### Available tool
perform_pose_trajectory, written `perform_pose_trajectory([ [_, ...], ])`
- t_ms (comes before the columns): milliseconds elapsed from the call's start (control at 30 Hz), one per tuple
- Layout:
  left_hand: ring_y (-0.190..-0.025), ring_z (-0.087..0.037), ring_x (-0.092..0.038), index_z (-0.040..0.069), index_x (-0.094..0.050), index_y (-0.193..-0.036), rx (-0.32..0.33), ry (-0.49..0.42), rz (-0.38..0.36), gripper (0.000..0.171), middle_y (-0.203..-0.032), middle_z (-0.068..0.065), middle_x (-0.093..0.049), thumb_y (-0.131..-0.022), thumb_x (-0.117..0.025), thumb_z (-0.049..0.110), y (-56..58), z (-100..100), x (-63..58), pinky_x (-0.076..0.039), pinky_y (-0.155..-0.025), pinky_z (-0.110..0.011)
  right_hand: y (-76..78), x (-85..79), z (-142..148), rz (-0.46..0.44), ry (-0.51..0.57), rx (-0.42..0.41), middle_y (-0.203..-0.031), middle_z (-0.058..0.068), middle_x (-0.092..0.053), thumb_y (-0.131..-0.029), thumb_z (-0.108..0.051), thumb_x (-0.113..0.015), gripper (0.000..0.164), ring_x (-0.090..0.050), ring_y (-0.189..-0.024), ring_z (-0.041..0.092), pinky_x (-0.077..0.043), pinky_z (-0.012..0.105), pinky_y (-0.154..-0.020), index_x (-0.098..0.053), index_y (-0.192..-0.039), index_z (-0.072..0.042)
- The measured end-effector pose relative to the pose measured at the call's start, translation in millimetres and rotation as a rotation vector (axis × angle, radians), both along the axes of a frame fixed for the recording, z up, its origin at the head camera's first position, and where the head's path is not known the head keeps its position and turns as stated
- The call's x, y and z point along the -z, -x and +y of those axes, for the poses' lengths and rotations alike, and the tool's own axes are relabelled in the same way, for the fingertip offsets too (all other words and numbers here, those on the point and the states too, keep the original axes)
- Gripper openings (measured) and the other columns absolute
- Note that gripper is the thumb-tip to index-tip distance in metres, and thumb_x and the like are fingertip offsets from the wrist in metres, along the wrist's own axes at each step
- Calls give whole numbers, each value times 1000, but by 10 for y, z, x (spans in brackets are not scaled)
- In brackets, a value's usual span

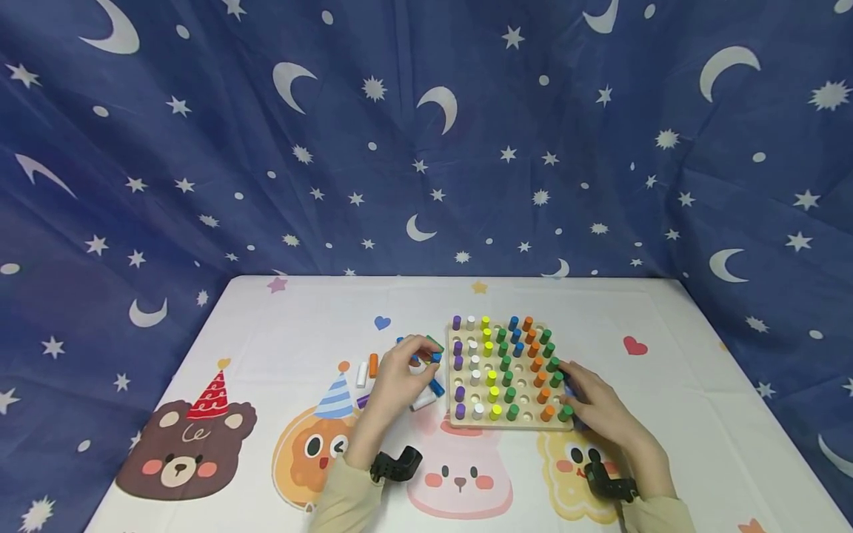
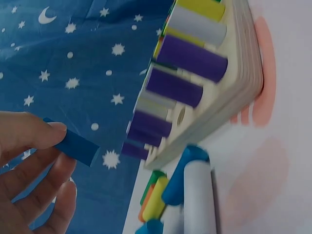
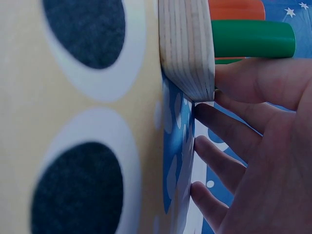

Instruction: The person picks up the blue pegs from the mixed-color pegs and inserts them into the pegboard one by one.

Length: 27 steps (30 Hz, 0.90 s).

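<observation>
My left hand [image 1: 400, 377] pinches a blue peg [image 2: 78, 148] between thumb and fingertips, just left of a wooden pegboard [image 1: 509, 426]. The peg is tilted and clear of the board in the left wrist view. Upright pegs stand on the board in columns: purple [image 1: 460, 411], white [image 1: 478, 411], yellow [image 1: 496, 412], green [image 1: 512, 412], blue [image 1: 514, 323] and orange [image 1: 547, 413], with more green on the right. Some holes are bare, several of them in the blue column. My right hand [image 1: 600, 403] rests against the board's right edge, its thumb by a green peg [image 3: 253, 39].
Loose pegs lie left of the board, among them an orange peg [image 1: 373, 366], a white peg [image 1: 362, 374], a purple peg [image 1: 363, 400] and a blue peg [image 1: 436, 387]. A cartoon-printed white cloth [image 1: 300, 318] covers the table. Behind hangs a starry blue curtain [image 1: 426, 185].
</observation>
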<state>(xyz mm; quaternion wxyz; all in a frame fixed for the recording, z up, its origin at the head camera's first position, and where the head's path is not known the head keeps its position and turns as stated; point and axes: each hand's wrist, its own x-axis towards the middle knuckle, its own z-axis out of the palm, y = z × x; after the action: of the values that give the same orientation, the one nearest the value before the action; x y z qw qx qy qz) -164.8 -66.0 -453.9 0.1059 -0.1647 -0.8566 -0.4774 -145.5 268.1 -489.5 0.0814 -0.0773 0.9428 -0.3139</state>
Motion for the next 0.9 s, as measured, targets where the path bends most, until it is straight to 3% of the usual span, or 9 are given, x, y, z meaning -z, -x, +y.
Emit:
perform_pose_trajectory([
  [333, -85, -13, -59, 15, -62, -97, 72, -2, 0, 20, -94, -2, -64, -79, -67, 7, -59, 207, -32, -51, -73, -30, -1, -1, 23, 0, 14, -3, -145, 26, -26, -87, -18, -56, 58, -23, -133, 46, -22, 66, -101, -33, -140, -8],
  [567, -88, -15, -60, 14, -62, -100, 136, -4, -64, 20, -97, 3, -62, -80, -65, 9, -64, 414, -84, -50, -76, -27, 19, 4, 34, 11, 19, -9, -145, 26, -27, -88, -21, -56, 58, -24, -133, 46, -22, 66, -101, -33, -140, -8],
  [900, -88, -8, -59, 21, -61, -99, 195, 123, -9, 21, -96, 7, -61, -80, -66, 13, -34, 706, -202, -50, -75, -21, -3, 5, 46, -3, 47, -9, -146, 26, -26, -88, -22, -56, 58, -23, -133, 47, -22, 67, -100, -34, -140, -9],
])
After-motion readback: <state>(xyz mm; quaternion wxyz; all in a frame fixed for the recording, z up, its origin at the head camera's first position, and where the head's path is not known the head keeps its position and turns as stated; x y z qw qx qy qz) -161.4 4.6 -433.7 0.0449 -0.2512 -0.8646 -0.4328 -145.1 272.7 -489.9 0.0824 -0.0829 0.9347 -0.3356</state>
